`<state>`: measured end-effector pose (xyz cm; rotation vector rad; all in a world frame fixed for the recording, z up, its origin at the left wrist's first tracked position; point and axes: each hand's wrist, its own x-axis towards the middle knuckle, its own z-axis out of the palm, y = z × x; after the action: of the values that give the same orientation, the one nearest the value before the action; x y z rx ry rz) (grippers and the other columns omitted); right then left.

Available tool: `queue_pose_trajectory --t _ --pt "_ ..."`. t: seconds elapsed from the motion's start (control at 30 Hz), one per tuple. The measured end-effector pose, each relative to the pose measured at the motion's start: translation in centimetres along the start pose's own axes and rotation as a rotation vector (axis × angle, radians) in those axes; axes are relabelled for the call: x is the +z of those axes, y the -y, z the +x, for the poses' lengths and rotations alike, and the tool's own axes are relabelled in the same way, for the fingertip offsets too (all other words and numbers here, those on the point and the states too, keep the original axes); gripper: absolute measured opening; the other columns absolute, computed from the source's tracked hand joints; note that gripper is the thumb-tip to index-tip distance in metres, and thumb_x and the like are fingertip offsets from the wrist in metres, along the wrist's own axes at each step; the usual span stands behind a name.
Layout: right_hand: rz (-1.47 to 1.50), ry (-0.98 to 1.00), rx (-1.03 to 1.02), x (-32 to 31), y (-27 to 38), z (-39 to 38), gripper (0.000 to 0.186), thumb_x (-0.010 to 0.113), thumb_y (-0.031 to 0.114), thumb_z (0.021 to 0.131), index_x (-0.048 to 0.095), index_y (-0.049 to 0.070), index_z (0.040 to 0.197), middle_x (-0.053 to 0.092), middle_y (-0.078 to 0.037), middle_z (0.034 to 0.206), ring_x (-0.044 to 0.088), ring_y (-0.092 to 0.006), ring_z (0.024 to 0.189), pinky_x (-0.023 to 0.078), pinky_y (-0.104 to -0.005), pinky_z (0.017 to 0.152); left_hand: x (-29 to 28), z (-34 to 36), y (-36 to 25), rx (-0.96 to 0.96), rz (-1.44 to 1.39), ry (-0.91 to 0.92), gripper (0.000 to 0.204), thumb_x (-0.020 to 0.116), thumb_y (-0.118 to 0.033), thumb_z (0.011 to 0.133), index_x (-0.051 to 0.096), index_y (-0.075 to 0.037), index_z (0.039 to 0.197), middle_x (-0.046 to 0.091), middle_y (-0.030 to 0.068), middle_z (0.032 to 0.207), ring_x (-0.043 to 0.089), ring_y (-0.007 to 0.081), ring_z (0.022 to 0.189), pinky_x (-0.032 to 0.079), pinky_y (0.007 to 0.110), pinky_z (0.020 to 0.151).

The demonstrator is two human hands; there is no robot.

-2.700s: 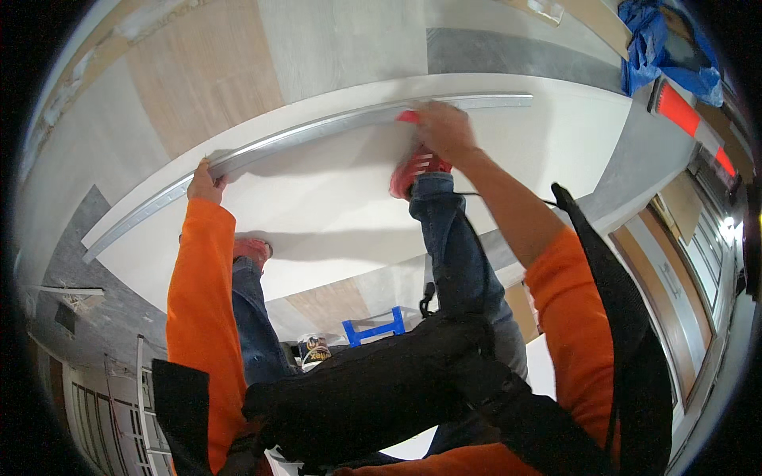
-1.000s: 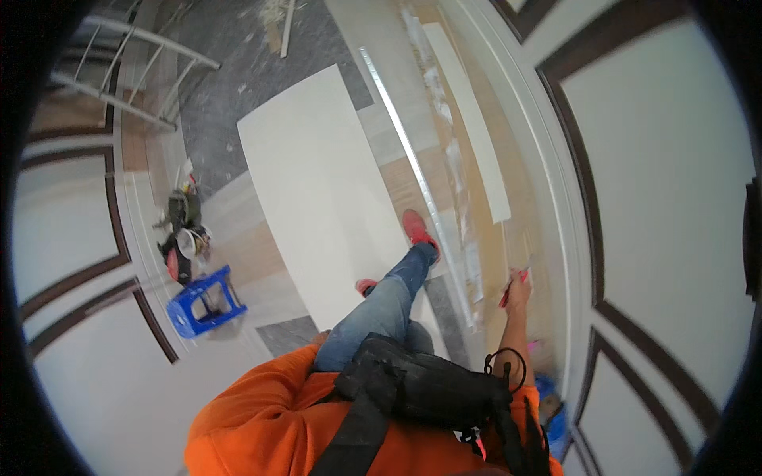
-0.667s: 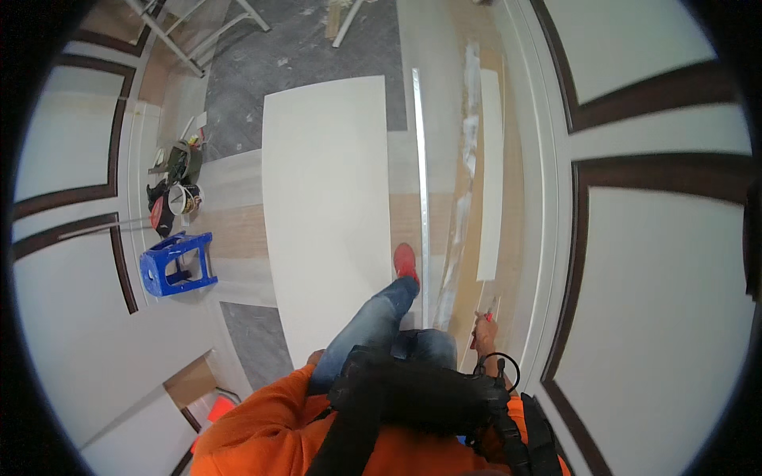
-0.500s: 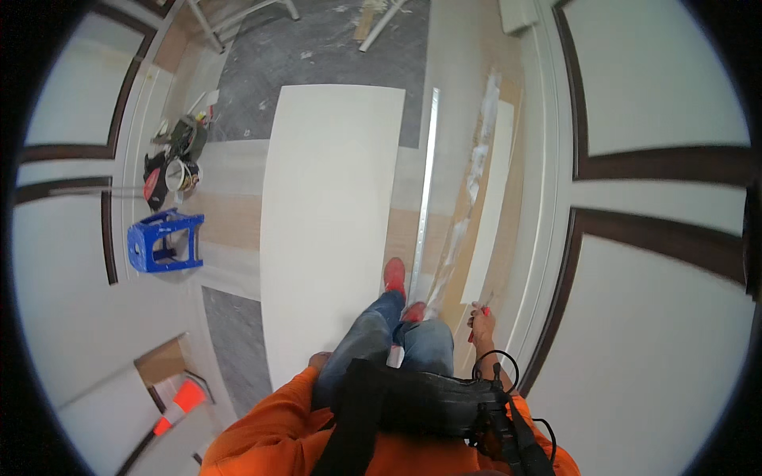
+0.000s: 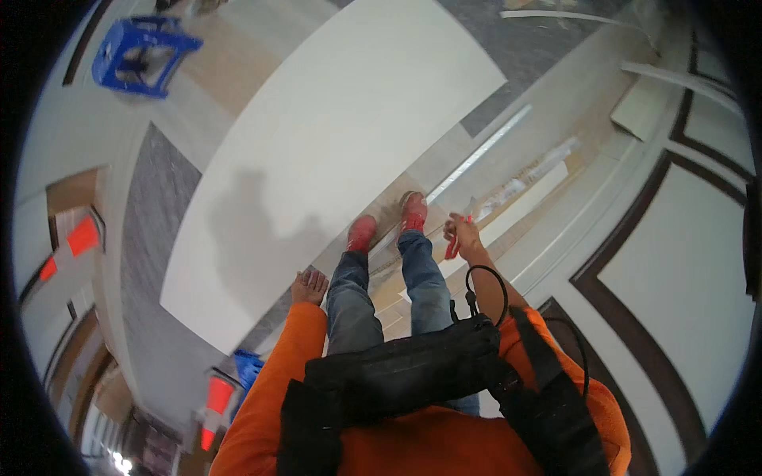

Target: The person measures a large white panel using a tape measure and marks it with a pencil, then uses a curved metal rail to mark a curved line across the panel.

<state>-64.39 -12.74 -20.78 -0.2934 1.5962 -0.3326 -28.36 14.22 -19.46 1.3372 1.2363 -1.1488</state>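
My right hand (image 5: 463,232) is closed around a slim red tool (image 5: 452,247) that looks like a utility knife; its tip cannot be made out. Beyond that hand a long silver straightedge (image 5: 480,153) lies on the floor. Just right of the hand runs a narrow white strip (image 5: 528,194) on brown cardboard. My left hand (image 5: 309,287) hangs beside my left leg, fingers stretched out and holding nothing. It is next to the near edge of a large white panel (image 5: 341,103) lying flat, though I cannot tell whether it touches it.
My red shoes (image 5: 362,233) stand between the panel and the cardboard. A blue plastic stool (image 5: 143,55) is at the far left. Orange-and-white cones (image 5: 220,393) are at the lower left. A white wall with dark-framed panels (image 5: 683,262) borders the right side.
My view has turned right, so the panel now slants across it. The left hand has come into fuller view. My right hand has left the strip's near end, still gripping the red tool.
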Motion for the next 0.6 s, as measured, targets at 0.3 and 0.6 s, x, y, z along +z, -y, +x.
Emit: queue_pose_trajectory --t 0.3,0.6 --pt "-0.251 0.033 0.008 10.5 -6.7 23.1 0.005 0.049 0.006 0.079 0.053 0.006 0.081 0.050 -0.008 0.071 0.052 -0.0216 0.065 0.046 -0.0338 0.060 -2.3 21.7 4.7 -0.001 -0.414 -0.084 0.093 0.045 -0.065 0.084 0.005 -0.011 0.149 0.009 0.0106 0.154 0.009 0.0324 0.142 0.015 0.047 0.113" --pt "-0.492 -0.381 -0.054 19.3 -12.9 29.9 0.018 0.057 0.013 0.077 0.056 0.004 0.093 0.055 -0.012 0.087 0.057 -0.0248 0.078 0.049 -0.0384 0.071 -0.9 28.6 0.4 0.175 -0.474 -0.194 0.087 0.038 -0.064 0.085 0.003 -0.017 0.149 0.002 0.0112 0.155 0.004 0.0360 0.141 0.009 0.063 0.107"
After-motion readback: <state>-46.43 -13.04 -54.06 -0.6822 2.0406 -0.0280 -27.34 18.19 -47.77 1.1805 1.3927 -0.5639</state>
